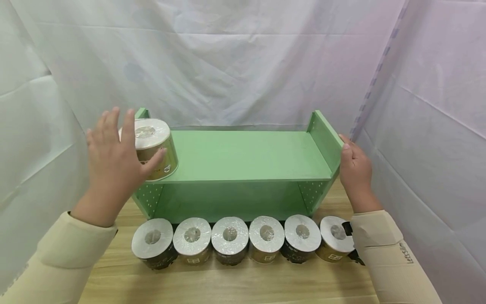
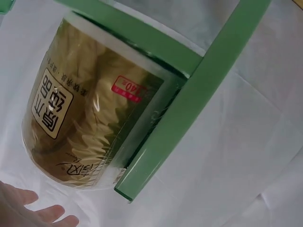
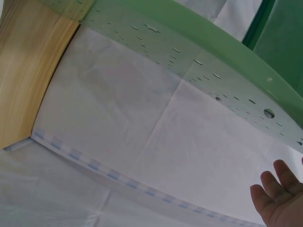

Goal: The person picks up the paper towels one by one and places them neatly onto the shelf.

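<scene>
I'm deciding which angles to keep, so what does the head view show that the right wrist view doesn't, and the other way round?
Only the head view: the left hand, the gold-wrapped roll beside it on the shelf's top board, and the row of six rolls in front.

Only the right wrist view: the outer face of the right side panel, with a larger round hole among small ones.

Both: the right hand, parts of the green shelf, the wooden table and white cloth.
</scene>
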Demonstrator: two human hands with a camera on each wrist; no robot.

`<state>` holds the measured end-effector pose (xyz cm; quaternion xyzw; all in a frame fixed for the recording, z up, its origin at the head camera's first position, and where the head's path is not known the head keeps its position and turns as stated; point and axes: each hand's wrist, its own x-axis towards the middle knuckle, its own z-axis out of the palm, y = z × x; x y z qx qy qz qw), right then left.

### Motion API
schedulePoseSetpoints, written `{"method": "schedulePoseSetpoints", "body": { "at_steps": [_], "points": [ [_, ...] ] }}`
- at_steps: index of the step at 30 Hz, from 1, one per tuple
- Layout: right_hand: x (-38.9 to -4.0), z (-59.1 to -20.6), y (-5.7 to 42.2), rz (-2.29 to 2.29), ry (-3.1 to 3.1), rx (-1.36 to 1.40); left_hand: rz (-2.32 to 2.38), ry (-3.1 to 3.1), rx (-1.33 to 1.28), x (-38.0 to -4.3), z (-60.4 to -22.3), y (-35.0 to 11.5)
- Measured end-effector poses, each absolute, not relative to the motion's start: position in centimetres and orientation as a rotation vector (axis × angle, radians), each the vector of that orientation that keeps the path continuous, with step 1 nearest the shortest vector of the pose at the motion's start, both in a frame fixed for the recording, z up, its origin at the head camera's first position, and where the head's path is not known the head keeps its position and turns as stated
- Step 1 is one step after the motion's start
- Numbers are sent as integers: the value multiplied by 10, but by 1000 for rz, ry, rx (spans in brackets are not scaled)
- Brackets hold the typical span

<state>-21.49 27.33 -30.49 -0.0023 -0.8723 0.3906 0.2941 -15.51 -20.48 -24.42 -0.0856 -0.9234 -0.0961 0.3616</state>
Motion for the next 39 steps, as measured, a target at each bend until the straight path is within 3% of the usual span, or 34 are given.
{"method": "schedulePoseSetpoints", "body": {
  "at_steps": [39],
  "points": [
    [-221,-307,271,1047,-2320,-8,-177,-1966,-434,-114,-319,-197]
  ]
}}
